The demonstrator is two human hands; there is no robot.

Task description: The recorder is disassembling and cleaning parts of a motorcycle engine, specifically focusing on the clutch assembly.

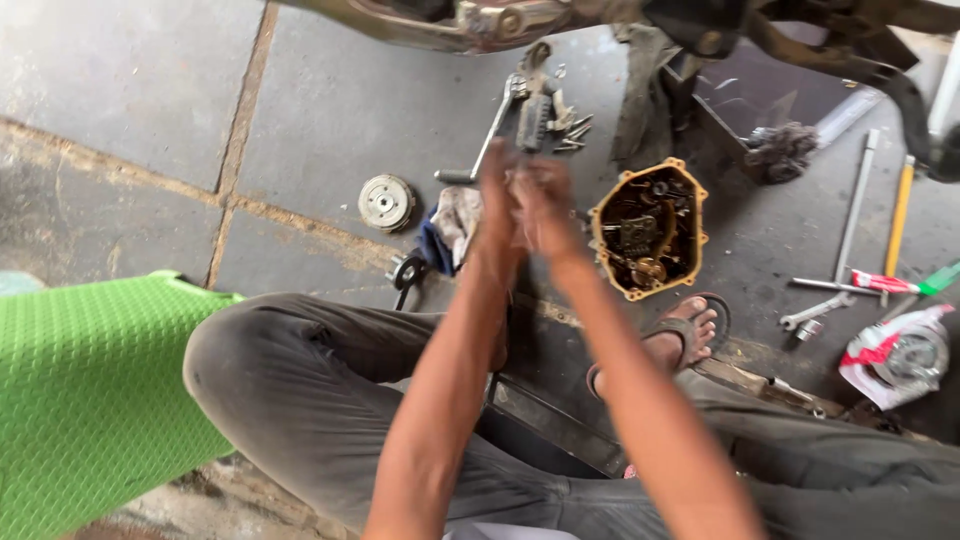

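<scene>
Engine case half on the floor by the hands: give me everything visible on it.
The engine case half lies flat on the grey stone floor, open side up. Its rim carries an orange-tan gasket edge with small bolt lugs around it. Inside it looks dark and oily, with gears and a brass-coloured round part near the bottom. It sits just right of the joined hands, above the sandalled foot. Nothing is seen touching it; the right hand is close but blurred.

I see a repair workshop floor: an open engine case, wrenches, screwdrivers, oily stone paving.
</scene>
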